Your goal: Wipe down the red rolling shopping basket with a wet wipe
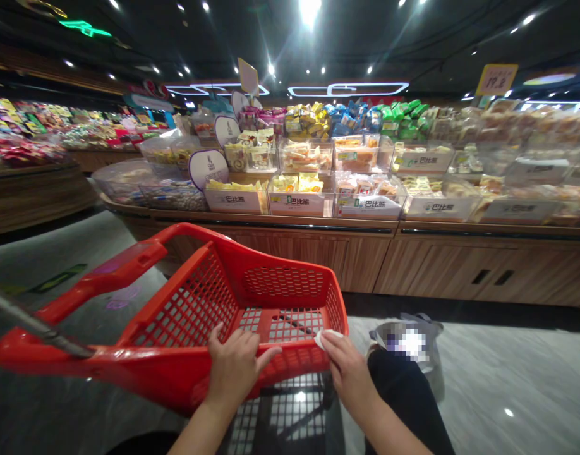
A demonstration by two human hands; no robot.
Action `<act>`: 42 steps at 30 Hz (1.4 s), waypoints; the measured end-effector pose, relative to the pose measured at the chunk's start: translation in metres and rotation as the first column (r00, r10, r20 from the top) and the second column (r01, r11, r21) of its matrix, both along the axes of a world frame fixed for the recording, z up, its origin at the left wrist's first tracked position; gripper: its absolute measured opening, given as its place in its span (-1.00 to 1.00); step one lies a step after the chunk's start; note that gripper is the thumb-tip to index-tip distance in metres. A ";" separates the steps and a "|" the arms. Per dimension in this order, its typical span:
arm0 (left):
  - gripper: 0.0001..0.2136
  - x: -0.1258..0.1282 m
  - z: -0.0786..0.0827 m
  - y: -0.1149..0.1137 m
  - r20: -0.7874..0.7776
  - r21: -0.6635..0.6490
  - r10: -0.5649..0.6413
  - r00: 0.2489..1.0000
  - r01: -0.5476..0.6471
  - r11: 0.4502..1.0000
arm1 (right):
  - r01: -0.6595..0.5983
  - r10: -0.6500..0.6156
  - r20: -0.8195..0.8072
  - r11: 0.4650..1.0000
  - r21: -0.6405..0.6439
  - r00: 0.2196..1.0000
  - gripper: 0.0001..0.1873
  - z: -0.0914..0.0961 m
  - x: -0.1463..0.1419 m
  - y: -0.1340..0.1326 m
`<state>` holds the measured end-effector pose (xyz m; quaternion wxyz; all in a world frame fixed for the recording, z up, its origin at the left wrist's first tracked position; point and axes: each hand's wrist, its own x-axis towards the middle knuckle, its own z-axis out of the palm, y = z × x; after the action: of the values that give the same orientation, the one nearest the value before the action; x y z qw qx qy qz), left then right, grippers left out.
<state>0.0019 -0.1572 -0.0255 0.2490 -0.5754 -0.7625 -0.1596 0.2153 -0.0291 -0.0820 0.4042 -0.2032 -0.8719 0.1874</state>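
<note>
A red plastic shopping cart basket (pixel 252 303) with mesh walls fills the lower middle of the view, and nothing shows inside it. My left hand (pixel 235 370) lies across its near rim with the fingers spread. My right hand (pixel 349 373) sits at the rim's right part, pinching a white tissue (pixel 325 339) against the red plastic. Beneath the basket is a lower wire mesh tier (pixel 280 411). A long red handle (pixel 105 278) runs off to the left.
A metal pole (pixel 34 322) crosses the left of the view. A black trouser leg (pixel 404 398) and a grey, partly blurred item (pixel 406 338) stand on the grey floor (pixel 508 379) to the right. Ahead, a wooden counter (pixel 508 272) holds clear bins of packaged snacks (pixel 304 158).
</note>
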 end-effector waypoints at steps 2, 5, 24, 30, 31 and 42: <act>-0.65 -0.005 -0.001 -0.003 -0.014 0.023 -0.021 1.000 0.021 1.000 | 0.021 -0.021 -0.006 1.000 -0.010 1.000 -0.55 -0.004 0.008 0.008; -0.65 -0.010 -0.003 -0.004 -0.035 0.058 -0.042 0.998 0.044 0.997 | 0.070 -0.071 -0.021 0.997 -0.040 0.997 -0.54 -0.006 0.017 0.014; -0.71 -0.041 -0.007 -0.027 -0.038 0.097 -0.190 0.981 0.193 0.976 | -0.058 0.096 0.157 0.970 -0.235 0.983 -0.69 0.019 0.029 0.025; -0.70 -0.046 -0.008 -0.029 -0.032 0.085 -0.194 0.981 0.196 0.977 | -0.125 0.162 0.131 0.959 -0.254 0.978 -0.81 0.023 0.041 0.040; -0.70 -0.049 -0.007 -0.030 -0.038 0.072 -0.197 0.980 0.199 0.977 | -0.098 0.125 0.101 0.966 -0.239 0.987 -0.83 0.023 0.041 0.041; -0.57 0.023 -0.012 -0.016 0.030 0.020 -0.220 0.975 0.220 0.975 | -0.114 0.127 0.075 0.981 -0.158 0.989 -0.66 0.010 0.024 0.016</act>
<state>0.0249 -0.1730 -0.0373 0.2225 -0.6516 -0.6967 -0.2015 0.2389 -0.0135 -0.0721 0.3378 -0.1883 -0.8820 0.2693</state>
